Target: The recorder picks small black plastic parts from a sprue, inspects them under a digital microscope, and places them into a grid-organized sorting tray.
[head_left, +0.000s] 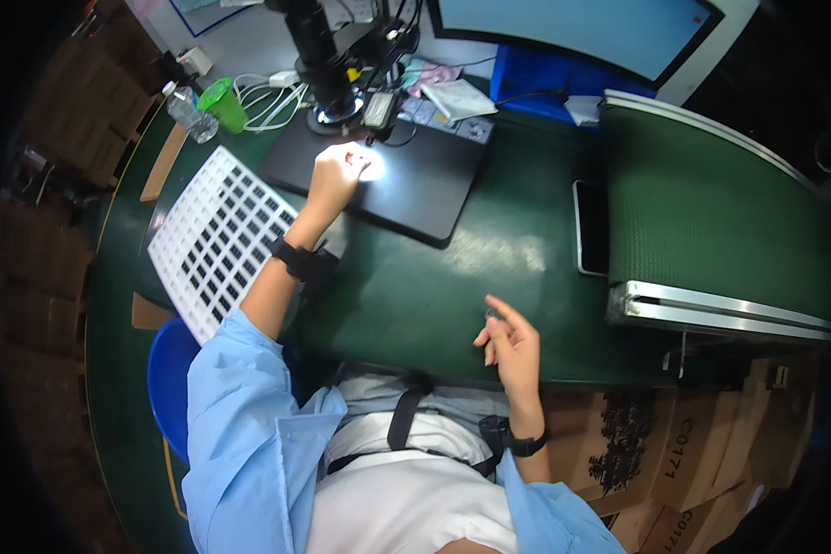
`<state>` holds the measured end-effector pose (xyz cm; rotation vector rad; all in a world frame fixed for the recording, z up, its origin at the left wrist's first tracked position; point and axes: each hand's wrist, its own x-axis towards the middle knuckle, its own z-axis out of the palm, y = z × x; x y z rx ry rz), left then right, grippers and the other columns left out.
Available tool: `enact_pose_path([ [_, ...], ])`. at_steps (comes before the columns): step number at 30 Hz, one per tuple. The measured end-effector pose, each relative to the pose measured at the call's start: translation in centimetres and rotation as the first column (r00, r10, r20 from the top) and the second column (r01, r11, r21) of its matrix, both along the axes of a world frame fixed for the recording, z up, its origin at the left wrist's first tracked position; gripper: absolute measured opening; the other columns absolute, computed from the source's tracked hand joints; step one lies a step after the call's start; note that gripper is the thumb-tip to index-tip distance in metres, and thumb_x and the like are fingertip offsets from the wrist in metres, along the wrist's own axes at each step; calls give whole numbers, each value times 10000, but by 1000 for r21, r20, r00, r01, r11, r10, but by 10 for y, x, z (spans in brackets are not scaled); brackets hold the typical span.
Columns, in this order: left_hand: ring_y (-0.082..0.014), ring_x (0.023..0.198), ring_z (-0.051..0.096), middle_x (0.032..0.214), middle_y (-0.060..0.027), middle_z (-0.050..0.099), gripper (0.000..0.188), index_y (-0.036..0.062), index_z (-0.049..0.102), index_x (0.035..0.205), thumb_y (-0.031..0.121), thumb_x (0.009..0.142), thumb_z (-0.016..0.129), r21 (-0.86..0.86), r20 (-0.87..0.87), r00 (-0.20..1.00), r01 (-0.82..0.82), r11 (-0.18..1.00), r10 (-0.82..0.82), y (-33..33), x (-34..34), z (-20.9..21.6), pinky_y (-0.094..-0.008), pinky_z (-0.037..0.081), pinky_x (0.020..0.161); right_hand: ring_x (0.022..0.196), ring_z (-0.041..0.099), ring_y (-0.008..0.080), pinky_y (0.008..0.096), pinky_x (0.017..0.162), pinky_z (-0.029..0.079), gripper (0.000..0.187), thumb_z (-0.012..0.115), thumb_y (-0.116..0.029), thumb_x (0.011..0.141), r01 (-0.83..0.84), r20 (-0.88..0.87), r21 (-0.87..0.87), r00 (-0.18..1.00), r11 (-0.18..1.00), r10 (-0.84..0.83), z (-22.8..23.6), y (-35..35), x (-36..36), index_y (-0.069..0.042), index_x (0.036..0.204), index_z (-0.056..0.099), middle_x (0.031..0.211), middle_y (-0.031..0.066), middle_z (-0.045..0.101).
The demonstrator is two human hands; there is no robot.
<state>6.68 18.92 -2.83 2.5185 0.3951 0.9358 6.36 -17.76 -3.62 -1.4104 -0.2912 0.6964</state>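
Left hand: fingers curled in on the left hand (pixel 338 174), under the glare of the microscope (pixel 323 74) and over the black base (pixel 425 192) — how closed it is, and whether it grips anything, I cannot tell.
Right hand: above the near bench (pixel 406 319), forefinger stretched out, thumb and other fingers loosely bent in the right hand (pixel 508 338); a small glint by the thumb may be a held part, too small to tell.
White tray: on the bench's left side, beside the left forearm; rows of dark pieces (pixel 214 238) fill much of the tray (pixel 181 284). Probably light and thin, apt to flex; best held by opposite rims, kept level.
Dark pieces: likely light, stiff, easily scratched; take by the edges.
Black base: flat, probably steady; smooth enough for small parts to slide.
Edges: bottle (pixel 192 118) and green cup (pixel 222 106) beyond the tray; phone (pixel 592 227) and metal rail (pixel 739 318) rightward.
Open room: the bench between base and phone — likely the easiest path.
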Motion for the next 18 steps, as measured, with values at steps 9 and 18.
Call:
enact_pose_path([
  [9, -231, 613, 594, 703, -132, 626, 180, 8, 626, 826, 185, 806, 597, -213, -53, 997, 50, 976, -63, 24, 12, -25, -316, 455, 596, 439, 435, 35, 165, 414, 350, 408, 501, -43, 905, 9, -10, 25, 1000, 1000, -8, -7, -4, 1, 3, 1304, 430, 652, 63, 595],
  [18, -225, 631, 580, 716, -111, 613, 184, -2, 626, 819, 180, 814, 599, -85, -130, 991, 26, 996, -37, 19, 10, -19, -311, 456, 598, 441, 431, 37, 168, 419, 348, 405, 507, -51, 904, 0, 10, 2, 1000, 1000, 0, -3, -2, 1, 3, 1299, 432, 647, 59, 593],
])
